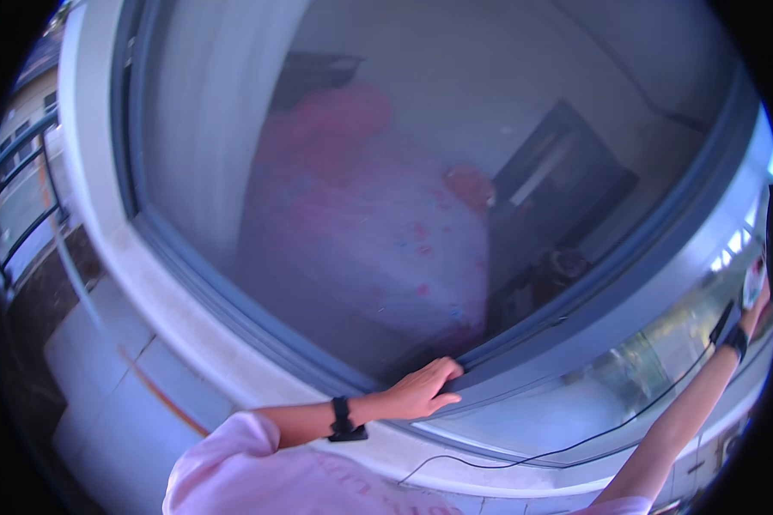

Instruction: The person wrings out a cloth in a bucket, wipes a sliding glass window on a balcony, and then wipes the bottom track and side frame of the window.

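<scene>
My left hand rests against the lower corner of a grey window frame, its fingertips at the frame's edge and a black band on the wrist. At the far right, my right hand is raised near the reflecting glass pane. Something small and pale is at its fingers, too blurred to name. A black device sits by the right wrist, with a dark cable running from it down to the sill. Behind the large window pane lies a bed with a flower-patterned cover.
A pale stone sill curves below the window. Grey floor tiles and an orange-and-white pole lie to the left, beside a dark metal railing. Inside are a curtain and a dark panel.
</scene>
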`<control>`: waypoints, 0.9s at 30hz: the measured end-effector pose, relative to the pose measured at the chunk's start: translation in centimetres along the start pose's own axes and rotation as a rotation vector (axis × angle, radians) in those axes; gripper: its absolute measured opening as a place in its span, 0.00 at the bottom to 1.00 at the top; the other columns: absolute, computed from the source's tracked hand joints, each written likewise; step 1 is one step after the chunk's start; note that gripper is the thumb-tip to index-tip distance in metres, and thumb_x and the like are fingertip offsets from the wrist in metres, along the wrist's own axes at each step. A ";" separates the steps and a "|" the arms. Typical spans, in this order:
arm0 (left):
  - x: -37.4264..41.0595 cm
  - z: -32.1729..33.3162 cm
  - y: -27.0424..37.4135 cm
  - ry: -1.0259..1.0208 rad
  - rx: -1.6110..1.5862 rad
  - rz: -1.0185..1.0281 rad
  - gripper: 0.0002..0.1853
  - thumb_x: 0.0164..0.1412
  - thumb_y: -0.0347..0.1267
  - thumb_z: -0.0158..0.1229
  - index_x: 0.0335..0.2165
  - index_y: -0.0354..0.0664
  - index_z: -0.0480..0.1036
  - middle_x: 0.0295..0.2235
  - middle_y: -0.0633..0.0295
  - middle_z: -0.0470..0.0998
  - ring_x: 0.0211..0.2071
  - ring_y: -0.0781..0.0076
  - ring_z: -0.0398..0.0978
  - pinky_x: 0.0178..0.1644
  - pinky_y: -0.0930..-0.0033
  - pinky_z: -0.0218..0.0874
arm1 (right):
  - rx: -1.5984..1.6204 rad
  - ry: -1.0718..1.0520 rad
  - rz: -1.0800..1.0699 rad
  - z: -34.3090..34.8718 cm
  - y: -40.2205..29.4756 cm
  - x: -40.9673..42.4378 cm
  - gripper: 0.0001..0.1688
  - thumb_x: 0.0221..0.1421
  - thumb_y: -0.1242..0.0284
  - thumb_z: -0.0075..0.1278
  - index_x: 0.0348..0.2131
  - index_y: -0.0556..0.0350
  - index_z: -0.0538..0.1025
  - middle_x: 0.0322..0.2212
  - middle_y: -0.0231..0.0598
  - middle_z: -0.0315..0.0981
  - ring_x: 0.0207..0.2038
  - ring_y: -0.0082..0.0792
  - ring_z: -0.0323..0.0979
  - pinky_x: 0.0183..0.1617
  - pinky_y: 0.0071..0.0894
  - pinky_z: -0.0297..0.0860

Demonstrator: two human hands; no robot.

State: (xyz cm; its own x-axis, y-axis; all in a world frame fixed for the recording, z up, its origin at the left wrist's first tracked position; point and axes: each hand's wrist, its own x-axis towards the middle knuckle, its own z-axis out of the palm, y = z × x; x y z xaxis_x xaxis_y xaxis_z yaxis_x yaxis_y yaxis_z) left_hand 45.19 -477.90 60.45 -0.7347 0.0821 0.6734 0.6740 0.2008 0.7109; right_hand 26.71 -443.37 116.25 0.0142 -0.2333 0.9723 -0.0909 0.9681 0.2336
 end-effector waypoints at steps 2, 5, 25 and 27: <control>-1.1 0.4 0.6 -0.019 -0.017 -0.026 0.21 0.59 0.36 0.61 0.43 0.36 0.62 0.39 0.52 0.66 0.40 0.54 0.69 0.45 0.58 0.61 | 0.032 -0.112 -0.063 0.3 -4.1 -10.8 0.36 0.64 0.49 0.35 0.52 0.65 0.70 0.49 0.59 0.69 0.56 0.51 0.66 0.58 0.38 0.62; -2.1 -0.4 2.1 0.000 -0.027 -0.086 0.20 0.59 0.33 0.60 0.44 0.37 0.61 0.40 0.51 0.66 0.43 0.53 0.69 0.46 0.57 0.62 | 0.133 -0.254 -0.121 -2.5 -11.6 -24.0 0.35 0.65 0.51 0.34 0.53 0.64 0.68 0.51 0.57 0.67 0.57 0.50 0.65 0.59 0.37 0.60; -33.7 -12.8 5.5 0.364 0.173 -0.758 0.07 0.64 0.29 0.55 0.39 0.38 0.72 0.31 0.61 0.77 0.32 0.74 0.76 0.37 0.70 0.68 | 0.685 -0.404 0.757 -16.8 -27.0 -62.7 0.35 0.66 0.57 0.43 0.61 0.62 0.60 0.59 0.51 0.61 0.57 0.48 0.65 0.59 0.38 0.64; -36.4 -15.3 7.9 0.439 0.185 -0.930 0.07 0.65 0.29 0.54 0.40 0.38 0.73 0.30 0.63 0.78 0.32 0.76 0.77 0.38 0.72 0.68 | 0.669 -0.393 0.949 -17.9 -29.0 -63.3 0.35 0.66 0.58 0.44 0.61 0.64 0.61 0.57 0.51 0.63 0.56 0.46 0.66 0.57 0.38 0.66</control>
State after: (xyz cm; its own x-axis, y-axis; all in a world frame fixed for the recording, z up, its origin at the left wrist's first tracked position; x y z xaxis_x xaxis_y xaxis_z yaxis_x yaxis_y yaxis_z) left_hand 78.44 -494.19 44.68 -0.8400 -0.5363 -0.0823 -0.1923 0.1525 0.9694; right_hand 46.29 -455.00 48.04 -0.6272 0.4150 0.6590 -0.3964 0.5583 -0.7288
